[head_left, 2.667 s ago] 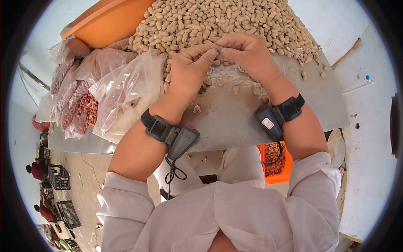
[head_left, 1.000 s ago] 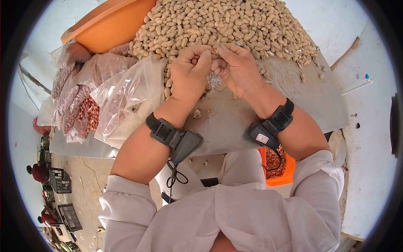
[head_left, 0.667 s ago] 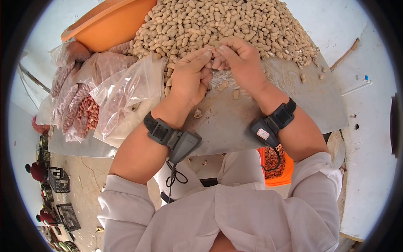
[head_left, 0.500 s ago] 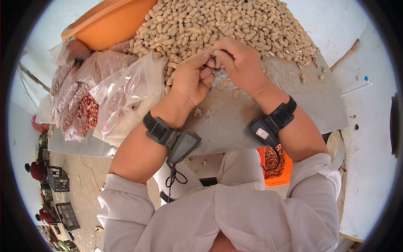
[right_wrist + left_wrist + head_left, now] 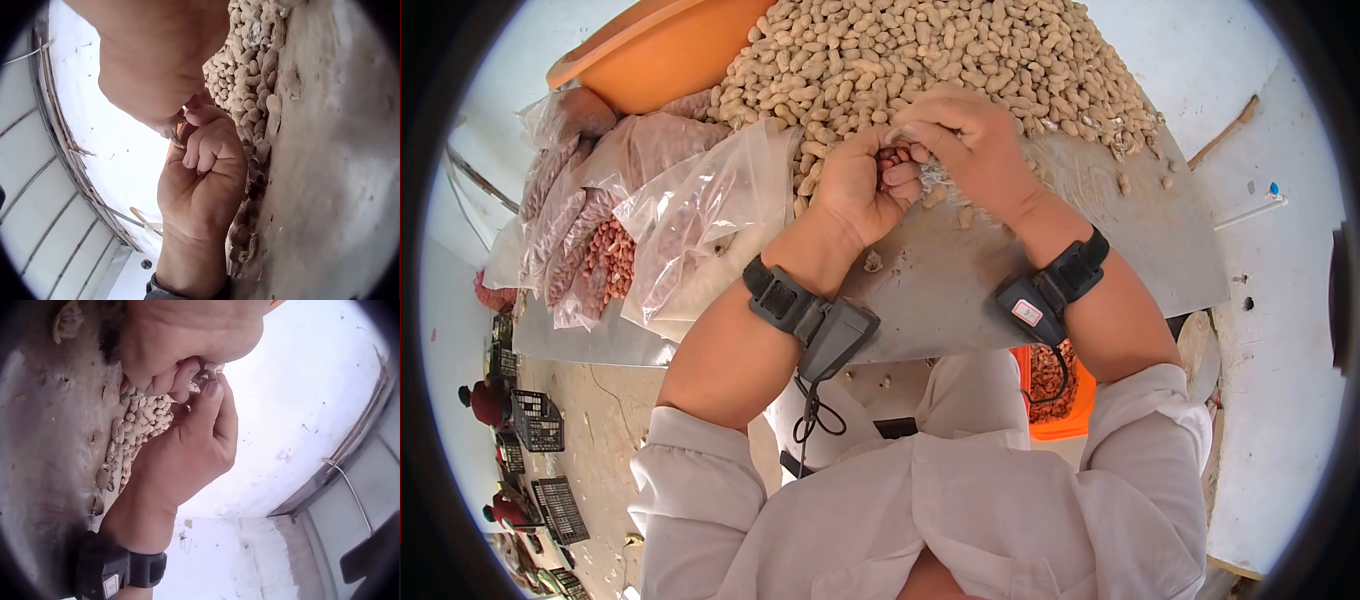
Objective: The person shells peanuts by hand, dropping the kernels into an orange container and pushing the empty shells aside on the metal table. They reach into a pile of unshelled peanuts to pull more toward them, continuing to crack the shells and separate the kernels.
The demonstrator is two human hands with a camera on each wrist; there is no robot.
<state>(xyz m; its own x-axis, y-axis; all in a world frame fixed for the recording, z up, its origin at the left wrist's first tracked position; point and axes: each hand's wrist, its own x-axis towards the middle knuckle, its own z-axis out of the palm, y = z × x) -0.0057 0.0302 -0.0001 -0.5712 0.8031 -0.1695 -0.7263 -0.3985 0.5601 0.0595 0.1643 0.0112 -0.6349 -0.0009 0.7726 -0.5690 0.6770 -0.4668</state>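
Note:
In the head view my left hand (image 5: pixel 850 190) is turned palm up, its curled fingers holding several red-skinned peanut kernels (image 5: pixel 890 160). My right hand (image 5: pixel 970 145) meets it at the fingertips, just in front of the peanut heap (image 5: pixel 940 50). A peanut shell (image 5: pixel 209 370) shows pinched between the right thumb and index finger in the left wrist view, close against the left fingers. The right wrist view has the right hand (image 5: pixel 162 69) covering part of the left fingertips.
Bags of shelled peanuts (image 5: pixel 570 220) and an orange basin (image 5: pixel 660 60) stand at the left of the grey table (image 5: pixel 960 300). Bits of shell (image 5: pixel 873 261) lie near the hands. Below the table edge is an orange container (image 5: pixel 1065 425) of reddish bits.
Both hands earlier worked fingertip to fingertip over the heap's edge. The left palm has since turned up, showing the red kernels, and the right hand has moved slightly left over it.

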